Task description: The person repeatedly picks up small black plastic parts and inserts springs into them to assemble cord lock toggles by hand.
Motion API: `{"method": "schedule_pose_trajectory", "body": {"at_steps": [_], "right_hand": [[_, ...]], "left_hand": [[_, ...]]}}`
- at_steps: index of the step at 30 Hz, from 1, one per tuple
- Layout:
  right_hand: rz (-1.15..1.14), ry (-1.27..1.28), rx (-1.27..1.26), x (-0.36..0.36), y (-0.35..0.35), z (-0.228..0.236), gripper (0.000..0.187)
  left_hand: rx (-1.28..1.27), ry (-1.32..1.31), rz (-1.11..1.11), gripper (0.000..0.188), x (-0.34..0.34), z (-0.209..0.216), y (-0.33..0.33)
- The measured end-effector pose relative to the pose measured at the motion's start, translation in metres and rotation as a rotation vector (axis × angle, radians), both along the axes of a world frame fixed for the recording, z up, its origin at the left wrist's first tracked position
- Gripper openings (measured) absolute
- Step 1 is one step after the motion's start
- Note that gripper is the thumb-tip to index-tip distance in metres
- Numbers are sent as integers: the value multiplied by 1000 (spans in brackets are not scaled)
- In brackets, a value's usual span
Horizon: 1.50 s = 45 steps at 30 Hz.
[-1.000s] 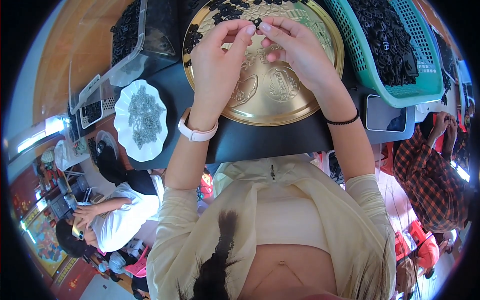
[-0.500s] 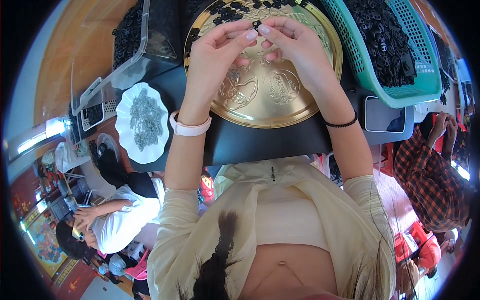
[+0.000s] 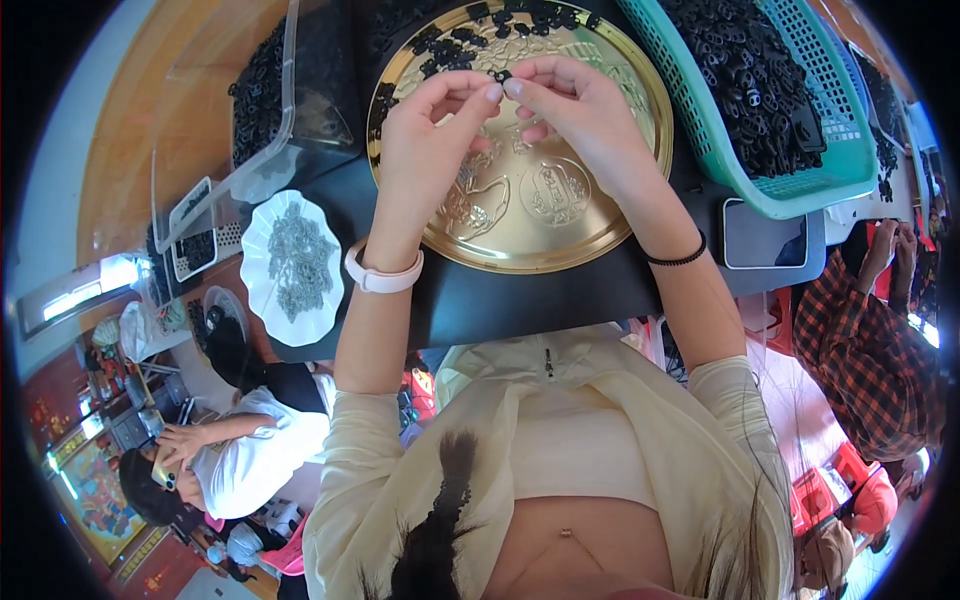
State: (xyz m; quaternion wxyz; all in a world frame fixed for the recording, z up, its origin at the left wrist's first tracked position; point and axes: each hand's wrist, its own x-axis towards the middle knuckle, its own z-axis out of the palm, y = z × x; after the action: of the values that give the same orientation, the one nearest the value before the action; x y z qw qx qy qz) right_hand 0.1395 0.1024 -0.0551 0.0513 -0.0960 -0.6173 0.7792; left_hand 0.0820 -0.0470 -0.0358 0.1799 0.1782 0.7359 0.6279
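Above a round gold tray (image 3: 545, 262) my two hands meet, fingertips pinched together. Between them is a small black plastic piece (image 3: 500, 76), its exact kind too small to make out. My left hand (image 3: 430, 135) grips it from the left with thumb and forefinger, and my right hand (image 3: 575, 115) does the same from the right. Similar loose black pieces (image 3: 455, 48) lie along the tray's far and left rim. Left of the tray, a white scalloped dish (image 3: 262, 225) holds a heap of small silvery metal parts (image 3: 300, 262).
A green plastic basket (image 3: 770, 200) full of black pieces stands at the right, a smartphone (image 3: 765, 235) in front of it. A clear bin (image 3: 290, 100) with more black parts is at the left. Other people (image 3: 260, 445) sit on both sides, one in a checked shirt (image 3: 865, 350).
The view has shifted slightly, so the tray and hands appear a little lower. Both hands keep their pinch on the small black piece.
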Motion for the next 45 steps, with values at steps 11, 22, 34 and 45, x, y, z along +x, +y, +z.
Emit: {"method": "schedule_pose_trajectory", "body": {"at_steps": [11,22,34,45], "right_hand": [[-242,-27,-93,-5,10,-2,25],[-263,-29,-73,-5,12,1,25],[-299,-5,-69,-8,13,-5,27],[-295,126,24,-5,1,9,33]], "left_hand": [[-509,1025,68,20,-90,-35,35],[-739,1053,11,16,-102,-33,41],[-659,1017,48,19,-109,-36,52],[88,96,-60,26,-47,4,19]]}}
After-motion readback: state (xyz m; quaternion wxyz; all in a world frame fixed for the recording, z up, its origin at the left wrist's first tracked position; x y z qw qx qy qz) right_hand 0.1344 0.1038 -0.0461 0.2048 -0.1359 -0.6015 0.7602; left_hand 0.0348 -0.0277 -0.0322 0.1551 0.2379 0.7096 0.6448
